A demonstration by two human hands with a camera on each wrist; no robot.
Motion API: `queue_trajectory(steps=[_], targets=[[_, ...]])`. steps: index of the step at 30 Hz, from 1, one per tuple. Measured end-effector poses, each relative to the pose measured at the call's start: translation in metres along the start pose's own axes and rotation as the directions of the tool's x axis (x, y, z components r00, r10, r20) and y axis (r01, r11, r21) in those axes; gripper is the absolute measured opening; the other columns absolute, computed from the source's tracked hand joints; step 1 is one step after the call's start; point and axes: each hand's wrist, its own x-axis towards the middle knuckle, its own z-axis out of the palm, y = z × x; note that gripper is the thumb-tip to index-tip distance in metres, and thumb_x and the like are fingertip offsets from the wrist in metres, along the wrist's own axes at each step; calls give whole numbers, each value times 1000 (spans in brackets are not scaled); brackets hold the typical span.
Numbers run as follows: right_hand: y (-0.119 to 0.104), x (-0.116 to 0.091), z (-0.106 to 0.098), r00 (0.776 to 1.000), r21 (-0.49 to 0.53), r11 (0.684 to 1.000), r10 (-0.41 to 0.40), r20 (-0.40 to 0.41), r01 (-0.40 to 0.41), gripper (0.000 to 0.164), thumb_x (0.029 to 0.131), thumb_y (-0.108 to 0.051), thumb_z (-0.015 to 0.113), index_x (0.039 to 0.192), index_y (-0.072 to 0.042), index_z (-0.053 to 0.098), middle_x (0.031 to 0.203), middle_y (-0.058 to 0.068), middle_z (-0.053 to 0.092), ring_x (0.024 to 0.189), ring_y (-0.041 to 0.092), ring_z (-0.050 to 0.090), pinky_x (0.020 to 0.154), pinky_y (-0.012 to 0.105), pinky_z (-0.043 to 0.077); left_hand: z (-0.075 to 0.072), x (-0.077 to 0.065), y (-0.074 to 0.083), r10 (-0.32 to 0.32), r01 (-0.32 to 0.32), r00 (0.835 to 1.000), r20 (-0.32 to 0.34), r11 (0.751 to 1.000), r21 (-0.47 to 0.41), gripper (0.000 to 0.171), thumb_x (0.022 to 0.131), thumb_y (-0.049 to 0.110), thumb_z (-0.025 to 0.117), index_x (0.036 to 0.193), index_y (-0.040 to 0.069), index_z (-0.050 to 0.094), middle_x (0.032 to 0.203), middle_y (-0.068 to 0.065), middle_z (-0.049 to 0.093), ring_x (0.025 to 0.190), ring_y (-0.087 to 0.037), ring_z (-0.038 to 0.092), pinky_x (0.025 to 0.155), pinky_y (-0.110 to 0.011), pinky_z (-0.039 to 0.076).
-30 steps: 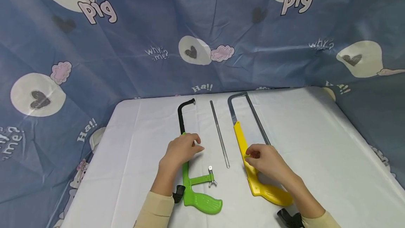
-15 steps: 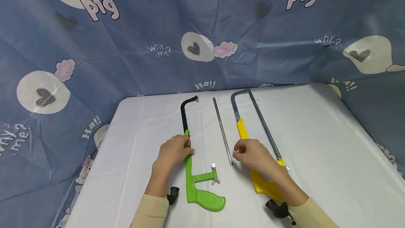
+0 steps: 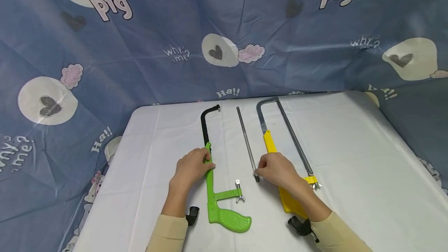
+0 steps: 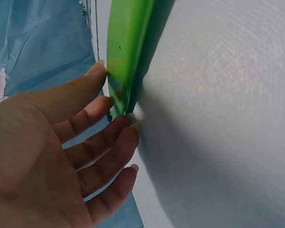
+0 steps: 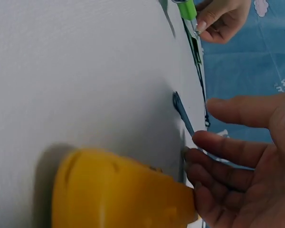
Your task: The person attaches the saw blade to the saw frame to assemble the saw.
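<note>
On the white table lies a green hacksaw frame [image 3: 211, 189] with a black bowed front and no blade in it. My left hand [image 3: 191, 166] pinches its upper bar, thumb on one side and fingertips [image 4: 121, 126] at the other. To its right lies a loose hacksaw blade [image 3: 246, 139], grey and narrow. My right hand [image 3: 278, 169] is at the blade's near end; in the right wrist view thumb and forefinger stand apart, with the forefinger by the blade [image 5: 181, 110]. Beneath that hand and forearm is a yellow hacksaw [image 3: 269, 142] with a blade fitted, its handle partly hidden.
A wing nut [image 3: 240, 198] sits on the green frame's short arm, and another wing nut [image 3: 316, 186] on the yellow saw. Behind the white table [image 3: 367, 147] hangs a blue printed cloth [image 3: 157, 73]. Black straps show at both wrists.
My left hand has come down onto the green frame's bar. My right hand has moved left from over the yellow saw to the loose blade's near end. The view has shifted slightly.
</note>
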Motion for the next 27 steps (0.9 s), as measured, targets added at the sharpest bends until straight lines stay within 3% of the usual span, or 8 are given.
queue_trajectory(steps=[8,14,20,27], targets=[[-5,6,7,1000,-92,996,12,-15,-13,20,79,-26,80,76,-11,68,71,1,63,61,17,53,54,30,41,9,14,2,-57,58,997,-43,998,19,27,88,33,73,97,12,59,77,-1,60,67,-19,55,59,-34,39],[-8,6,12,999,-116,993,-7,-48,1,15,77,-17,76,69,-11,65,65,1,61,57,17,52,51,30,40,11,20,2,-80,81,996,-45,997,13,32,88,30,72,106,8,58,76,-4,60,64,-22,55,58,-36,41],[-9,6,16,997,-121,993,-15,-78,5,15,74,-7,68,61,-12,62,58,-1,57,52,16,49,46,29,37,12,26,0,-82,83,996,-45,996,16,28,91,31,67,103,8,56,75,-5,60,63,-22,55,57,-36,41],[-10,4,21,995,-131,991,-6,-103,-8,19,75,-12,69,59,-14,60,54,-1,54,50,17,48,44,29,35,13,30,1,-93,94,995,-42,996,7,23,92,28,64,98,8,55,71,-6,58,60,-23,54,54,-34,39]])
